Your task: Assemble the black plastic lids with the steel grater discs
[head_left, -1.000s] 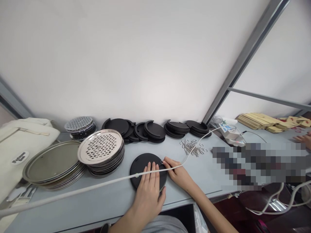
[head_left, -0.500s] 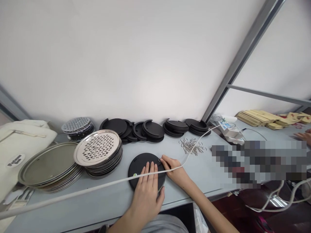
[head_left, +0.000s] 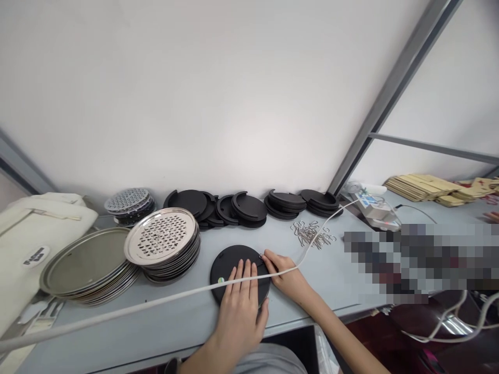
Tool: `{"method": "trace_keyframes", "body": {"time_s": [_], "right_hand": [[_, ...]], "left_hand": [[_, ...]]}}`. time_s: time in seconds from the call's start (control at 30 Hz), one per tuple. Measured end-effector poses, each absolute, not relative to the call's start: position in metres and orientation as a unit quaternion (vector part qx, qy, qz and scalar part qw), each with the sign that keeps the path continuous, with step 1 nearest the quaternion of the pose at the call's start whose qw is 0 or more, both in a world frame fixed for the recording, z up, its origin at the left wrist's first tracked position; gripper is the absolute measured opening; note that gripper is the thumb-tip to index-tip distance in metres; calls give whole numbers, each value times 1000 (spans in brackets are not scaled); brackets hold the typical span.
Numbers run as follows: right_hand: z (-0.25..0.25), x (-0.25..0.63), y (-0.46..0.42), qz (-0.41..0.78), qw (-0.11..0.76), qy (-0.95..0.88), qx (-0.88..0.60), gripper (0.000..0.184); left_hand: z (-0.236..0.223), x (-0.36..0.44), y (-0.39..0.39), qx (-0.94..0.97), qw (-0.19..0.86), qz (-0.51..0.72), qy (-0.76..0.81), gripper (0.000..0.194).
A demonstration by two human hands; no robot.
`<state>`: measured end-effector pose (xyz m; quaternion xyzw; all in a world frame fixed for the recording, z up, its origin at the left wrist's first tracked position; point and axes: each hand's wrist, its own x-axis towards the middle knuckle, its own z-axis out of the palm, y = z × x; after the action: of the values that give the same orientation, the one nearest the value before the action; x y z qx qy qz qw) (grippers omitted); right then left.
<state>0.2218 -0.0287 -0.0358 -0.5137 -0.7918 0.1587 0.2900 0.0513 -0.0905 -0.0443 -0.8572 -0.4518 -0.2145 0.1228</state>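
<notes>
A round black disc point(head_left: 234, 257) with a small round sticker lies on the grey table in front of me. My left hand point(head_left: 244, 304) rests flat on it, fingers stretched out. At the disc's upper right edge, my right hand point(head_left: 284, 272) pinches a small metal hook point(head_left: 261, 255), of which only a bit shows. A loose pile of similar wire hooks point(head_left: 313, 235) lies beyond my right hand. A white cable point(head_left: 171, 297) runs across the view in front of both hands.
Stacked perforated metal discs point(head_left: 163, 236) and plain round trays point(head_left: 89, 259) stand left, beside a cream bag point(head_left: 39, 228). Black round holders point(head_left: 249, 208) line the wall. On the right are a white box point(head_left: 376, 210), flat wooden pieces point(head_left: 417, 187) and another person's hand point(head_left: 493, 215).
The view shifts slightly. My left hand stays flat on the disc, and my right hand keeps its pinch at the rim while the small metal hook turns a little and shows less.
</notes>
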Motion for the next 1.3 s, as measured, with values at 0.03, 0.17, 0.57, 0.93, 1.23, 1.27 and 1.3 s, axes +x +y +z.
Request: {"method": "trace_keyframes", "body": {"time_s": [0.03,0.17,0.57,0.93,1.23,1.27,1.3], "right_hand": [[-37,222,-29,153,287,-794,-514,23],[-42,222,-30,126,276,-803,-513,23],[-47,222,-36,29,263,-809,-525,26],[-47,221,-38,-28,262,-814,-518,25],[-47,221,-37,-57,263,-816,-511,26],[-47,221,-38,-58,262,-816,-511,26],[-47,221,-38,-60,262,-817,-510,26]], "left_hand": [[-44,51,-91,-857,123,-217,-451,64],[-44,52,-92,-856,126,-219,-452,64],[-45,52,-91,-858,113,-219,-451,62],[-46,52,-91,-860,106,-209,-453,66],[-46,52,-91,-860,111,-205,-455,64],[-45,52,-91,-860,111,-203,-455,64],[-45,52,-91,-861,112,-200,-454,64]]}}
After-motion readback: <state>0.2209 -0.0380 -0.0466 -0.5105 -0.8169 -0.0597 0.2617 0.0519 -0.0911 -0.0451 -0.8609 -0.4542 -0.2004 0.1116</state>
